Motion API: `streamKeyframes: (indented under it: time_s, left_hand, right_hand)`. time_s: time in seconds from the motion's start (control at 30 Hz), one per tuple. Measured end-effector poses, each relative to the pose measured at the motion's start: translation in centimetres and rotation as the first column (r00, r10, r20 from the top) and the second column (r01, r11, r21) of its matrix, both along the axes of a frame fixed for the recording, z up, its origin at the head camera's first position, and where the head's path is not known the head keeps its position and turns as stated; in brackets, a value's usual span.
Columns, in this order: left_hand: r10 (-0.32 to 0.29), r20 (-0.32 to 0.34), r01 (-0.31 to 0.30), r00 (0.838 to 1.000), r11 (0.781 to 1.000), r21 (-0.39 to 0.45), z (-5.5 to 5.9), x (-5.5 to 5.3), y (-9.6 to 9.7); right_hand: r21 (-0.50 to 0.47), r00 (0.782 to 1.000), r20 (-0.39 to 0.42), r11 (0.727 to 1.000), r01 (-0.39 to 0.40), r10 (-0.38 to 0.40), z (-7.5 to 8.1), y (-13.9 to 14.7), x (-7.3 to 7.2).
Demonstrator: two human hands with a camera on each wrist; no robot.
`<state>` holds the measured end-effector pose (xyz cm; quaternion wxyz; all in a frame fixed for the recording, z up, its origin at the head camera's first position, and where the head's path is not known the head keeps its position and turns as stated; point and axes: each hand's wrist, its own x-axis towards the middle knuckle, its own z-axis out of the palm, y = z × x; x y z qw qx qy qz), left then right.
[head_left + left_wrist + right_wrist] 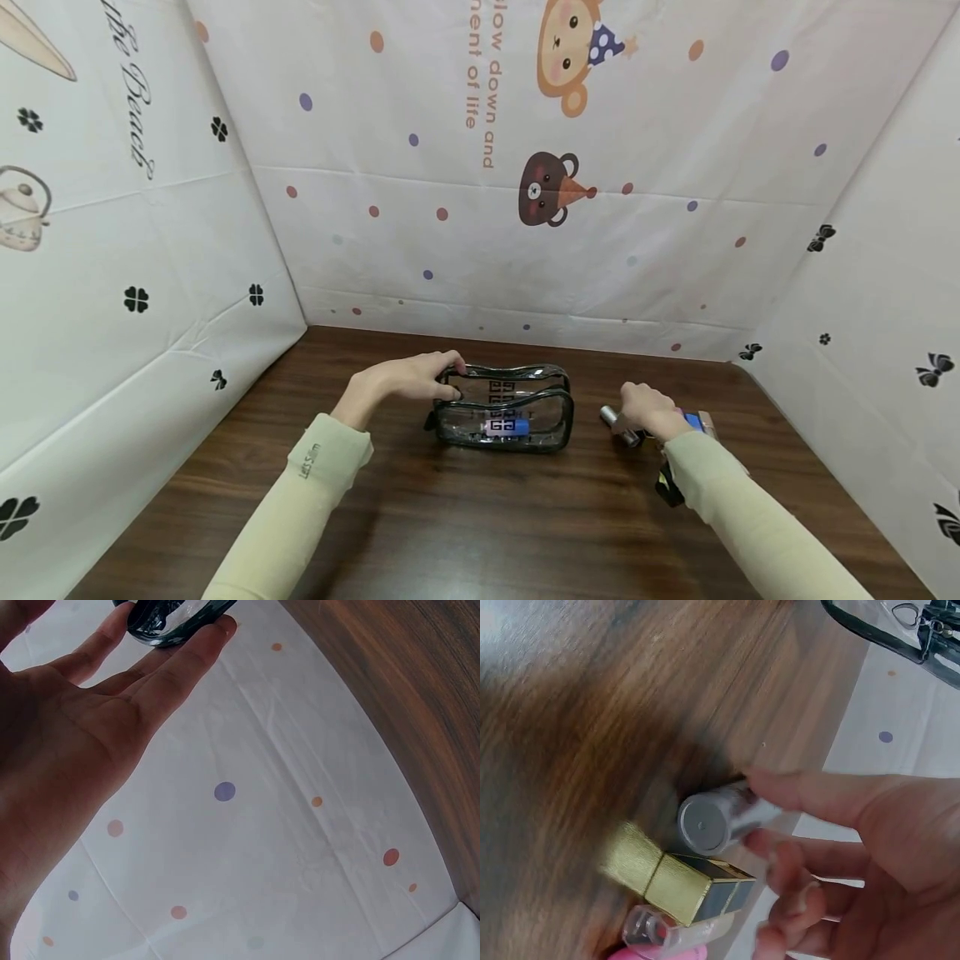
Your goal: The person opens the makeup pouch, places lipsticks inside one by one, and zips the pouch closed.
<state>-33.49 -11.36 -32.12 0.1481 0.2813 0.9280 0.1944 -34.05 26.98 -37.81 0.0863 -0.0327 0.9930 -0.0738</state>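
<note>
A clear pouch with black trim (551, 421) stands on the table, a blue-and-white tube (507, 427) inside it. My left hand (408, 377) grips the pouch's upper left edge, thumb toward the near side. In the left wrist view, the fingers of that hand (97, 712) meet the dark trim (176, 622). To the right of the pouch, my right hand (647, 410) pinches a silver-ended cylindrical tube (610, 415). The right wrist view shows this tube's round grey end (703, 823) between thumb and fingers of the right hand (855, 847).
Beside the pinched tube lie a gold-and-black box-shaped lipstick case (682, 889), a clear small container (667, 930) and something pink (660, 952). A black-and-yellow item (667, 485) and a blue item (693, 422) lie by the right wrist. Patterned white sheets (450, 250) wall the wooden table (465, 517).
</note>
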Motion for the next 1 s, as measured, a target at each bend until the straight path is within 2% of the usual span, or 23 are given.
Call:
streamKeyframes:
  time_s: [0.17, 0.43, 0.67, 1.0]
  left_hand:
    - [-0.001, 0.005, 0.001, 1.000, 1.000, 0.005, 0.0, -0.1, 0.1]
    - [-0.003, 0.008, 0.003, 1.000, 1.000, -0.004, 0.0, -0.2, 0.0]
    - [-0.004, 0.011, 0.004, 1.000, 1.000, 0.003, -0.1, -0.3, -0.1]
    - [-0.013, 0.013, 0.013, 1.000, 1.000, 0.008, -0.2, -0.4, -0.2]
  right_hand:
    - [0.033, 0.999, 0.050, 0.999, 0.011, -0.012, -0.3, -0.3, -0.1]
    - [0.016, 0.999, -0.049, 1.000, -0.012, 0.012, -0.3, -0.4, -0.3]
    - [-0.022, 0.996, -0.069, 0.998, -0.057, 0.056, 1.8, -1.4, -0.6]
    - [-0.012, 0.990, -0.109, 0.996, -0.088, 0.086, 5.1, -2.7, -0.7]
